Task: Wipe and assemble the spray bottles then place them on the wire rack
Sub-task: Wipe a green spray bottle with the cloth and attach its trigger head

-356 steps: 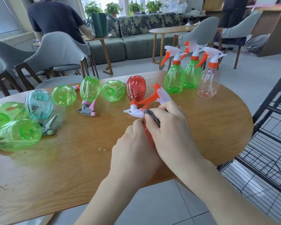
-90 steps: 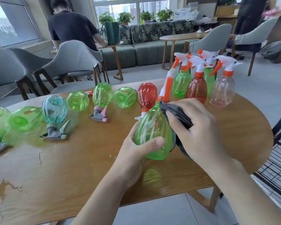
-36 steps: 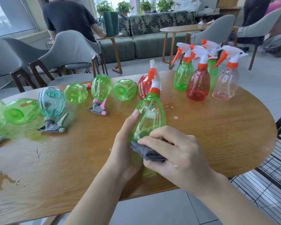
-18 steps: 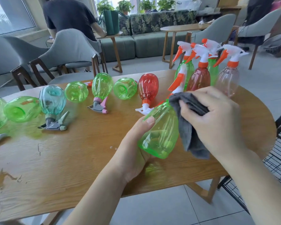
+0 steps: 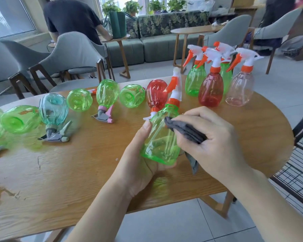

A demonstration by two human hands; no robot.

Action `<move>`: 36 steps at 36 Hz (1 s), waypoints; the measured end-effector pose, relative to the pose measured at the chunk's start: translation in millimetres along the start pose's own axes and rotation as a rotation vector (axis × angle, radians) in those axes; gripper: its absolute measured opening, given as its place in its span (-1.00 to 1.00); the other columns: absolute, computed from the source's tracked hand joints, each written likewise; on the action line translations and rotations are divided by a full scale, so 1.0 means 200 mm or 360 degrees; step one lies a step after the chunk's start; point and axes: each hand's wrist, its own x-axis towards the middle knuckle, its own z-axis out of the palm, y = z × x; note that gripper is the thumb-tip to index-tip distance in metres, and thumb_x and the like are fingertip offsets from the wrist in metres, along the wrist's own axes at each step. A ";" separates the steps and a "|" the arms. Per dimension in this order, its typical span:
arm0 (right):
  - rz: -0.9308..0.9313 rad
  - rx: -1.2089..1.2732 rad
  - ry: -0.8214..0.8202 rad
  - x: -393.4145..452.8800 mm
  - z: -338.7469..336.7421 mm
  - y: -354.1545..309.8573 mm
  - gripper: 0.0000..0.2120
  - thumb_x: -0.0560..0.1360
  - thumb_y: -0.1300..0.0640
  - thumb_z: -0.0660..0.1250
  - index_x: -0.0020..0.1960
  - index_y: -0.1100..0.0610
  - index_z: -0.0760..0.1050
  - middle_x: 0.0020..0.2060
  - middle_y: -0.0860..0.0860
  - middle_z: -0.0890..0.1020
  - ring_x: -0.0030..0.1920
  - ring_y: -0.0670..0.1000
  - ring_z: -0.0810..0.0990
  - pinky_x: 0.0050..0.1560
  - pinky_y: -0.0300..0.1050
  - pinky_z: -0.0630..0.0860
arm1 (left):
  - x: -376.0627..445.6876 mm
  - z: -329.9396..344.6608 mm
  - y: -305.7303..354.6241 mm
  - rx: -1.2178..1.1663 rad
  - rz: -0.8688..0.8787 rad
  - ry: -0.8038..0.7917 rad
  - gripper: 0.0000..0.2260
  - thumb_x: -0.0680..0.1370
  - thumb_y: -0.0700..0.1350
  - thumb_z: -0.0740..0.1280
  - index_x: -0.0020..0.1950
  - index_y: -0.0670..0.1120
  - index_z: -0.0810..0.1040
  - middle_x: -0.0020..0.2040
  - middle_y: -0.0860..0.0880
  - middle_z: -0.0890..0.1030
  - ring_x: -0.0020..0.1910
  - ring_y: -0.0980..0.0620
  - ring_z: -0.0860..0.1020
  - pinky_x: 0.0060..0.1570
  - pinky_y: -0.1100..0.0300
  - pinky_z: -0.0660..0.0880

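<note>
Wood bench (image 5: 59,180): oval, grained top carrying everything; a worn, pale patch shows near its left edge.
Room: a lounge with grey chairs, a patterned sofa, potted plants at the windows; a person in a dark top (image 5: 72,16) leans over a small table behind.
Wire rack (image 5: 297,172): black, at the right edge just beside the bench and lower than its top; nothing visible on it in this view.
Finished group: four upright bottles at the far right of the bench, among them a red bottle (image 5: 210,91) and a clear bottle (image 5: 239,89), each with an orange-and-white trigger head.
Waiting row: green bottles, a teal bottle (image 5: 52,109) and a red one lying or tipped along the far side, some with heads fitted.
Green spray bottle (image 5: 162,137): held above the near bench edge, tilted with its orange collar and white trigger pointing away.
Handling, as a judgement: empty thin plastic, so light and slightly squeezable; smooth walls may slip if damp. The wide belly is the safe hold; the trigger head looks the weaker part.
Left hand (image 5: 140,165): fingers curled under the base, thumb up the side, gripping the bottle.
Right hand (image 5: 210,137): fingers bent round a folded grey cloth (image 5: 185,131), pressing it to the bottle's shoulder.
Step, likely: wiping; racking not yet done.
</note>
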 end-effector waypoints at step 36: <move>-0.0540 -0.0329 -0.0020 -0.13 0.14 -0.11 -0.84 0.55 0.09 0.49 0.10 0.11 0.73 -0.14 0.02 0.64 -0.22 0.05 0.57 -0.24 -0.09 0.58 | -0.04 0.04 0.03 -0.0366 -0.0136 0.0053 -0.58 0.61 0.15 0.26 0.14 -0.21 0.59 -0.17 -0.13 0.65 -0.23 -0.07 0.68 -0.32 0.17 0.60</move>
